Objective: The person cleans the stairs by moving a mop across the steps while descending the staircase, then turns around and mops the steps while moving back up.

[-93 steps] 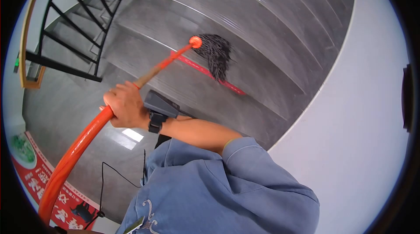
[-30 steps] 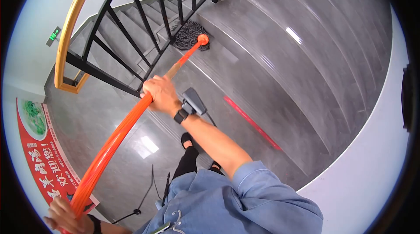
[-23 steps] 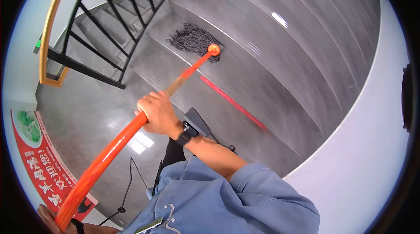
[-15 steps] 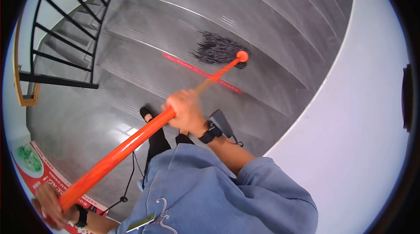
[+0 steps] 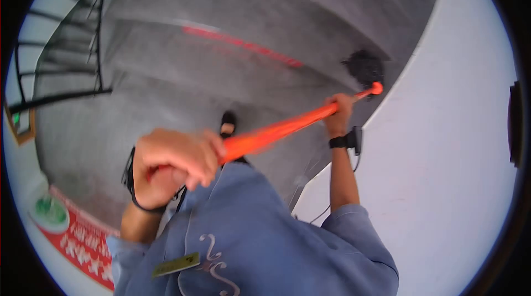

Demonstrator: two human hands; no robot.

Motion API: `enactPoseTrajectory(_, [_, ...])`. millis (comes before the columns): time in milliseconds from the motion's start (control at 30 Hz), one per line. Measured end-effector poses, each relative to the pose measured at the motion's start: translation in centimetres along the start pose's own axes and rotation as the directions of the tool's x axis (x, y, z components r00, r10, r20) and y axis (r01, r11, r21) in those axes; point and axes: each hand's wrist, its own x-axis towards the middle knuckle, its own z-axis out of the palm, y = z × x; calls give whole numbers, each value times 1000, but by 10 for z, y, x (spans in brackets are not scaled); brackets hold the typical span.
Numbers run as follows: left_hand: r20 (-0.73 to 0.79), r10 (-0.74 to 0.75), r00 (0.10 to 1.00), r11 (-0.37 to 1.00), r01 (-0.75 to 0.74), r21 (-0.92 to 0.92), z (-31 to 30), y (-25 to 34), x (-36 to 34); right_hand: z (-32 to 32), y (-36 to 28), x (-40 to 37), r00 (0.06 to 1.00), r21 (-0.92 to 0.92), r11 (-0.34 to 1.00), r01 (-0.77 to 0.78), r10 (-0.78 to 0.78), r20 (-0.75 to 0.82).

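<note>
A mop (image 5: 282,129) with a bright orange handle slants across the view. Its dark string head (image 5: 365,68) lies on a grey step at the right, close to the white wall. My left hand (image 5: 176,160) is closed around the top end of the handle, in front of my body. Farther down, near the orange collar, my right hand (image 5: 339,113) grips the handle with its fingers wrapped round it. The picture is somewhat blurred by motion.
Curved grey stairs (image 5: 166,58) rise ahead, with a red strip (image 5: 243,46) along one step edge. A black railing (image 5: 61,98) stands at the left. The white wall (image 5: 431,157) borders the right side. A red poster (image 5: 83,243) is at the lower left.
The mop head has moved right across the step toward the white wall, its strings bunching up. My left hand has come up and inward; my right hand has swung right with the handle.
</note>
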Motion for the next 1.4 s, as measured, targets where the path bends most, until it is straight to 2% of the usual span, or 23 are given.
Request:
enactPoseTrajectory(67, [-130,-69,989,994,58,-88,-18,8,-14,12,-17,-7,997,-54,998,-21,24,67])
enactPoseTrajectory(100, [-129,-107,986,990,95,-100,-28,15,-17,14,-23,-2,996,-62,998,-3,9,90])
enactPoseTrajectory(167, [-124,-82,989,994,71,-89,-44,21,-32,23,-44,-10,990,-29,1000,5,-1,142])
enactPoseTrajectory(300, [-156,-54,986,998,47,-46,-45,34,-72,36,-66,-30,993,20,999,46,-48,104])
enactPoseTrajectory(333, [-166,-79,983,996,69,-64,-61,47,-63,41,-81,-20,992,1,999,35,-35,117])
enactPoseTrajectory(500, [-155,51,987,998,-57,-35,-114,72,-173,82,-161,-72,993,4,993,118,-118,3])
enactPoseTrajectory(667, [-177,219,960,975,-209,73,-122,117,-296,104,-255,-111,969,47,970,238,-234,-82])
enactPoseTrajectory(733, [-297,266,917,962,-235,136,-128,147,-349,116,-317,-120,954,175,938,298,-290,-72])
enactPoseTrajectory(867, [-293,407,865,899,-322,298,-123,187,-448,160,-394,-147,921,230,892,389,-372,-114])
enactPoseTrajectory(933, [-373,491,787,851,-341,400,-109,203,-493,172,-445,-156,898,380,816,435,-422,-123])
enactPoseTrajectory(967, [-359,516,778,833,-357,423,-102,209,-513,177,-468,-160,889,390,801,454,-432,-149])
enactPoseTrajectory(1033, [-407,602,687,769,-360,529,-96,204,-563,198,-509,-179,861,506,718,478,-496,-109])
enactPoseTrajectory(1067, [-393,620,679,752,-371,545,-89,205,-575,206,-527,-181,854,512,703,494,-505,-130])
enactPoseTrajectory(1133, [-423,681,597,682,-309,663,-75,206,-586,228,-560,-179,797,634,568,525,-589,-132])
enactPoseTrajectory(1167, [-413,694,590,669,-315,674,-69,203,-587,239,-573,-179,791,637,554,535,-594,-147])
enactPoseTrajectory(1233, [-419,723,549,611,-225,759,-60,193,-584,261,-595,-177,732,690,478,544,-673,-111])
enactPoseTrajectory(1267, [-415,731,542,603,-225,766,-58,185,-580,272,-602,-176,726,693,467,549,-678,-118])
enactPoseTrajectory(1333, [-464,689,557,588,-55,807,-55,165,-568,292,-609,-176,670,769,419,484,-742,-17])
enactPoseTrajectory(1367, [-464,692,553,582,-48,812,-55,154,-558,304,-609,-177,641,793,416,444,-767,44])
enactPoseTrajectory(1400, [-512,715,475,575,16,818,-56,141,-546,316,-608,-181,641,800,407,440,-767,38])
